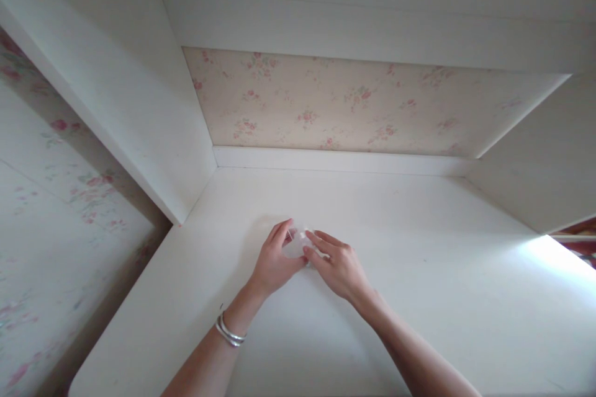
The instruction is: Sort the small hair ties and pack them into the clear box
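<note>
Between both hands, in the middle of the head view, is a small translucent whitish object, which looks like thin plastic; its exact kind is too blurred to tell. My left hand curves around its left side, thumb below and fingers above. From the right, my right hand presses its thumb and fingertips against the object's right side, near a small bright white spot. Parts of the object are covered by the fingers.
Both hands are over a white desk top. White side panels rise at left and right, with a white shelf overhead. Floral wallpaper shows behind. Silver bangles circle the left wrist.
</note>
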`<move>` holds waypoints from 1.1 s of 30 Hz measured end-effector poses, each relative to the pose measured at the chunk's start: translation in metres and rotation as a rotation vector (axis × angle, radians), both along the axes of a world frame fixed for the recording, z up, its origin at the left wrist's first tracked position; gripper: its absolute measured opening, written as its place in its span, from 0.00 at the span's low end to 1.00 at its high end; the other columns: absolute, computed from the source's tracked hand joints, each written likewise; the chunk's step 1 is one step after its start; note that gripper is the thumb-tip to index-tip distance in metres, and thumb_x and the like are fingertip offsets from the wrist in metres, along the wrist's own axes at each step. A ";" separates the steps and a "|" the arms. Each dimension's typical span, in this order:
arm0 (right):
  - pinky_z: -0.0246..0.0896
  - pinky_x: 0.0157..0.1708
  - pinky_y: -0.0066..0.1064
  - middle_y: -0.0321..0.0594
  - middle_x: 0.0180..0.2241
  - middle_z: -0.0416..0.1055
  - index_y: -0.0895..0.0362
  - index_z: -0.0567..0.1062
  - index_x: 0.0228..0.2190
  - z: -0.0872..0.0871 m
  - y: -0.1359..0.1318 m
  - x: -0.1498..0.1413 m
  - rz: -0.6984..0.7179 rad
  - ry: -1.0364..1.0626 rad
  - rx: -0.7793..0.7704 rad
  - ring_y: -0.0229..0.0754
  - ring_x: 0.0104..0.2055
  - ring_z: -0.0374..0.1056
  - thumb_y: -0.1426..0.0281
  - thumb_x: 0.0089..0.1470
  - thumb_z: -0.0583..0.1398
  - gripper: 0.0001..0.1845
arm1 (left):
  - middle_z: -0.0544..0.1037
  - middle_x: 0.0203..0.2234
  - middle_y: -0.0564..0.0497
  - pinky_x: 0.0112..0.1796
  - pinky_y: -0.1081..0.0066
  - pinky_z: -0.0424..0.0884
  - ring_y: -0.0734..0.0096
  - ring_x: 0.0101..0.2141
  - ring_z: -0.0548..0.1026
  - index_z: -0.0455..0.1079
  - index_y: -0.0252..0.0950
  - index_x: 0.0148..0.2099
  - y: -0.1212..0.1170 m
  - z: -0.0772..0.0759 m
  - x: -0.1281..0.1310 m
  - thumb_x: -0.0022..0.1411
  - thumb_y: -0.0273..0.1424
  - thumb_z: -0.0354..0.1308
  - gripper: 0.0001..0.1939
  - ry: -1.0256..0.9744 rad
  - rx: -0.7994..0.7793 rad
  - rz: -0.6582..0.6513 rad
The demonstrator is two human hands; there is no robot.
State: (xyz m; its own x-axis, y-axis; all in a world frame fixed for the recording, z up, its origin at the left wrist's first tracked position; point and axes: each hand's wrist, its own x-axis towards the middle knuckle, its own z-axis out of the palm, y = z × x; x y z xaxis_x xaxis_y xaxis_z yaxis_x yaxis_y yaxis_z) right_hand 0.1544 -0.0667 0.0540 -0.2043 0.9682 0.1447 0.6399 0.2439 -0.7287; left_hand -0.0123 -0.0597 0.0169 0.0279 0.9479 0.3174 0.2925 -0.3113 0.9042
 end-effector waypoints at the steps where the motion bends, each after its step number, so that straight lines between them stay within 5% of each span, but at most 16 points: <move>1: 0.66 0.45 0.32 0.36 0.52 0.68 0.46 0.73 0.48 0.000 0.002 0.002 -0.014 0.072 -0.029 0.44 0.50 0.67 0.56 0.55 0.54 0.21 | 0.63 0.53 0.45 0.50 0.63 0.69 0.64 0.49 0.69 0.56 0.41 0.58 0.000 0.000 0.000 0.47 0.29 0.65 0.36 -0.018 -0.016 -0.015; 6: 0.70 0.34 0.31 0.42 0.39 0.76 0.54 0.73 0.46 -0.001 0.017 0.017 -0.207 0.530 -0.277 0.41 0.35 0.73 0.53 0.55 0.51 0.25 | 0.61 0.56 0.43 0.50 0.60 0.69 0.59 0.52 0.67 0.55 0.40 0.59 0.000 0.001 0.001 0.47 0.31 0.66 0.38 -0.083 -0.113 -0.065; 13: 0.70 0.29 0.30 0.39 0.29 0.74 0.57 0.71 0.36 -0.018 0.036 0.052 -0.314 0.818 -0.307 0.37 0.26 0.72 0.54 0.51 0.56 0.19 | 0.57 0.60 0.42 0.53 0.58 0.65 0.58 0.56 0.63 0.52 0.40 0.61 0.003 -0.002 0.002 0.51 0.32 0.64 0.38 -0.184 -0.153 -0.126; 22: 0.69 0.25 0.29 0.39 0.25 0.73 0.59 0.73 0.31 -0.055 0.063 0.104 -0.492 0.659 -0.249 0.37 0.23 0.69 0.55 0.49 0.57 0.18 | 0.70 0.50 0.42 0.49 0.62 0.67 0.62 0.49 0.70 0.52 0.38 0.61 0.033 -0.012 -0.004 0.49 0.38 0.65 0.40 0.046 -0.259 0.005; 26: 0.66 0.23 0.28 0.40 0.27 0.74 0.58 0.73 0.34 -0.058 0.064 0.113 -0.551 0.580 -0.209 0.37 0.22 0.69 0.55 0.51 0.54 0.19 | 0.69 0.50 0.45 0.45 0.64 0.67 0.63 0.46 0.71 0.57 0.40 0.59 0.046 -0.011 0.005 0.48 0.42 0.65 0.38 0.233 -0.176 0.031; 33: 0.59 0.25 0.28 0.37 0.21 0.73 0.55 0.75 0.29 -0.051 0.057 0.118 -0.534 0.132 -0.168 0.38 0.22 0.68 0.57 0.56 0.46 0.23 | 0.67 0.53 0.42 0.53 0.59 0.59 0.57 0.52 0.65 0.58 0.37 0.59 0.053 -0.015 0.014 0.48 0.44 0.64 0.39 0.411 -0.143 -0.056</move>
State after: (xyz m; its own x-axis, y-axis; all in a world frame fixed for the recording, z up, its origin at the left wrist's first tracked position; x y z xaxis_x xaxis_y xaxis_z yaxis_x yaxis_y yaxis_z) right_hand 0.2723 -0.0093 0.0028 0.3291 0.9438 -0.0293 0.5433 -0.2147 -0.8116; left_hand 0.0013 -0.0062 0.0021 0.1774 0.9748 0.1353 0.6229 -0.2176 0.7514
